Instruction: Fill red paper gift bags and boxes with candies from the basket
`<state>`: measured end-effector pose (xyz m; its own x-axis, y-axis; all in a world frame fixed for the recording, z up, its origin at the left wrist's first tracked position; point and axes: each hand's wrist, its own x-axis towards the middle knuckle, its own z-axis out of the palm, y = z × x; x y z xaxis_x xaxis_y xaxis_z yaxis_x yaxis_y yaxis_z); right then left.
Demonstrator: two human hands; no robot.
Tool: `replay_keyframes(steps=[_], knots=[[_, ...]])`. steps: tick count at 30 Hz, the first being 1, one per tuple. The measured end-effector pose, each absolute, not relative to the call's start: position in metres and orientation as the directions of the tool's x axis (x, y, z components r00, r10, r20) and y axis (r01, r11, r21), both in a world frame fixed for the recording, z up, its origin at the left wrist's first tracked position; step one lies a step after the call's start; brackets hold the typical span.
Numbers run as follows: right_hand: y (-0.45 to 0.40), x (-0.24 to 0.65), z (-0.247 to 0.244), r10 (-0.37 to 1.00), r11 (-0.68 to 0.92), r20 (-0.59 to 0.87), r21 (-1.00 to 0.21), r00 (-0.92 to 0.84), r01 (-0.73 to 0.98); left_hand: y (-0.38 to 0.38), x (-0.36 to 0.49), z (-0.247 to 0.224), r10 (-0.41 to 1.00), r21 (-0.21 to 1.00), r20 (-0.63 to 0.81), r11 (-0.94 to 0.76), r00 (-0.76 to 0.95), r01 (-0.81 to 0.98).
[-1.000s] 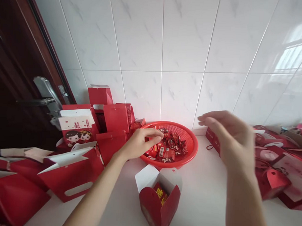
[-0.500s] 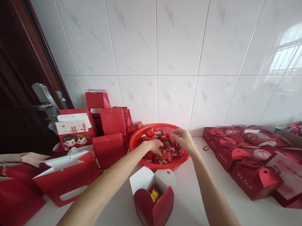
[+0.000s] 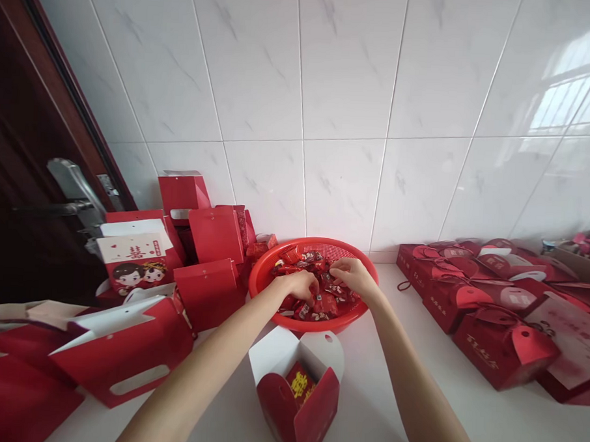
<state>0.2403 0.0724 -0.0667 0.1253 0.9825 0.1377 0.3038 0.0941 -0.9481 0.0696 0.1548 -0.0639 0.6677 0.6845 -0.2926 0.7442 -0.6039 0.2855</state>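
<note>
A red plastic basket (image 3: 259, 271) with perforated sides holds a heap of wrapped candies (image 3: 328, 304), mostly red. Both of my hands are inside it. My left hand (image 3: 299, 285) has its fingers curled down among the candies at the left; its fingertips are partly hidden, so what they pinch does not show. On the right, my right hand (image 3: 352, 275) hovers low over the heap, fingers bent and a little apart, with nothing visible in them. Just in front of the basket stands an open dark red gift box (image 3: 277, 412), white inside, with a red packet (image 3: 298, 383) bearing yellow lettering in it.
Several red paper gift bags (image 3: 208, 295) crowd the left side, one with cartoon figures. Closed red gift boxes (image 3: 495, 347) fill the right side, a carton (image 3: 579, 259) behind them. A tiled wall (image 3: 340, 184) rises behind; a dark door (image 3: 15, 137) is at left.
My right hand has lowered toward the candies, its fingers bending closer together. The left hand has stayed among the candies, shifting slightly. The view has tilted a little.
</note>
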Motion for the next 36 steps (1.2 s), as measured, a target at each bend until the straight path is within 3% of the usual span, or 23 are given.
replay_keyframes(steps=[5, 12, 15, 24, 31, 36], knots=[[0.074, 0.24, -0.068, 0.984, 0.082, 0.126, -0.946, 0.123, 0.313, 0.155, 0.065, -0.06, 0.683, 0.387, -0.237, -0.585, 0.69, 0.713], [0.07, 0.24, -0.065, 0.992, 0.039, 0.077, -0.936, 0.096, 0.351, 0.159, 0.063, -0.058, 0.708, 0.675, 0.161, -0.587, 0.687, 0.447], [0.069, 0.239, -0.064, 0.999, 0.026, 0.039, -0.927, 0.027, 0.375, 0.16, 0.065, -0.059, 0.71, 0.751, 0.269, -0.578, 0.651, 0.32], [0.072, 0.241, -0.067, 0.991, 0.117, 0.085, -0.927, -0.104, 0.356, 0.16, 0.067, -0.061, 0.705, 0.799, 0.285, -0.548, 0.649, 0.245], [0.074, 0.242, -0.07, 0.989, 0.088, 0.117, -0.955, 0.086, 0.282, 0.158, 0.066, -0.056, 0.802, 0.872, 0.235, -0.424, 0.55, 0.244], [0.077, 0.244, -0.073, 0.986, 0.064, 0.092, -0.979, 0.137, 0.193, 0.167, 0.067, -0.062, 0.82, 0.881, 0.305, -0.436, 0.484, 0.183]])
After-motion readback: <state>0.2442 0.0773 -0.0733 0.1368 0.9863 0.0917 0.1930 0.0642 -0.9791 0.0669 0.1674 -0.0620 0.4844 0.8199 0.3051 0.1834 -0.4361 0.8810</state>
